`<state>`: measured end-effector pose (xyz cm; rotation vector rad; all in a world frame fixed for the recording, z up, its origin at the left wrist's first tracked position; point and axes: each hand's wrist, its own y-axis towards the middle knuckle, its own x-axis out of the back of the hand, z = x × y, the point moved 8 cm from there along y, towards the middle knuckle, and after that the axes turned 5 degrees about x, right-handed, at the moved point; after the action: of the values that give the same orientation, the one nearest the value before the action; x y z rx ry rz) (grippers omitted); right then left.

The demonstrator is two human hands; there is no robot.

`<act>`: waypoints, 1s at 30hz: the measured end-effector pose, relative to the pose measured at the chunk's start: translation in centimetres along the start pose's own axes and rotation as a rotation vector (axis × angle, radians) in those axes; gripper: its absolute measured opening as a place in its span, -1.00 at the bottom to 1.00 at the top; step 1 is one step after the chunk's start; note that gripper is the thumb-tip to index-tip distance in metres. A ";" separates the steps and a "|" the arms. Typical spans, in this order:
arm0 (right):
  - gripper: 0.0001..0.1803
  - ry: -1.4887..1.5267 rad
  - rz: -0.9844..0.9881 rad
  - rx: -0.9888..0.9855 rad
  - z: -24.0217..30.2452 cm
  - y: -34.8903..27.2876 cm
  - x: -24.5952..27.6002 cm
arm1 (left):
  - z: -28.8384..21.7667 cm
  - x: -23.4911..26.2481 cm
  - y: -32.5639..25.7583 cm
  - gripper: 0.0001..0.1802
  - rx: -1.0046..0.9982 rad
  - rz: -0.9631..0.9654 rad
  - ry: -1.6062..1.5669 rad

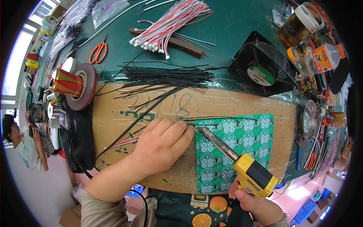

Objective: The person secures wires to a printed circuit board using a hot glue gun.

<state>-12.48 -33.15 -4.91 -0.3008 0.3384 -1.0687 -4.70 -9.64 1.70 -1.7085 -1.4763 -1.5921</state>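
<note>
Lying flat on a brown cardboard sheet (227, 102) on the green surface (230, 22) is a glossy green circuit panel (242, 151), gridded with pale pads. The left hand (162, 142) is curling knuckles-up, its grip pinching a thin black wire (211, 118) at the panel's upper left corner. The right hand (247, 198) is wrapping a yellow-handled soldering iron (230, 153), its metal tip meeting that corner.

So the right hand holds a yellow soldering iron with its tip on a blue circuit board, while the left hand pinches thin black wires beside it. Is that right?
Not quite: the board is green, not blue, as the head view shows. The rest stands: the right hand holds the yellow soldering iron with its tip at the board's upper left corner, and the left hand pinches thin black wires beside it.
</note>
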 end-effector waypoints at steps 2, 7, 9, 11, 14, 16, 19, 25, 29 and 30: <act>-0.50 -0.001 -0.001 -0.006 0.2 0.1 -0.1 | 0.0 0.0 0.0 -0.64 0.000 0.001 0.001; -0.52 -0.046 0.085 -0.023 -0.3 0.3 -0.2 | 0.0 0.0 0.0 -0.65 0.006 0.004 0.002; -0.50 -0.049 0.109 -0.014 -0.3 0.3 -0.3 | 0.0 0.0 0.0 -0.65 0.006 0.003 0.004; -0.47 0.015 0.059 -0.017 0.2 0.2 -0.5 | 0.0 0.0 0.0 -0.65 0.006 0.003 0.006; -0.41 0.105 0.014 -0.042 0.4 0.0 -0.3 | 0.0 -0.3 -0.2 -0.64 -0.025 0.038 0.006; -0.38 0.130 0.018 -0.064 0.3 -0.1 -0.3 | -0.1 -0.3 -0.1 -0.64 -0.028 0.038 0.009; -0.36 0.122 0.011 -0.032 0.5 0.0 -0.3 | 0.0 -0.2 -0.1 -0.64 -0.028 0.035 0.008; -0.40 0.113 0.007 -0.006 0.3 -0.1 -0.2 | -0.1 -0.1 -0.1 -0.65 -0.030 0.032 0.013; -0.43 0.094 0.009 -0.012 -0.2 -0.2 0.0 | -0.1 -0.2 -0.2 -0.65 -0.034 0.037 0.022; -0.43 0.079 0.011 -0.016 -0.2 -0.2 0.0 | -0.1 -0.2 -0.2 -0.65 -0.035 0.036 0.023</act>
<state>-12.77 -33.26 -5.03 -0.2715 0.4193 -1.0693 -4.87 -9.74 1.50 -1.7208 -1.4063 -1.6228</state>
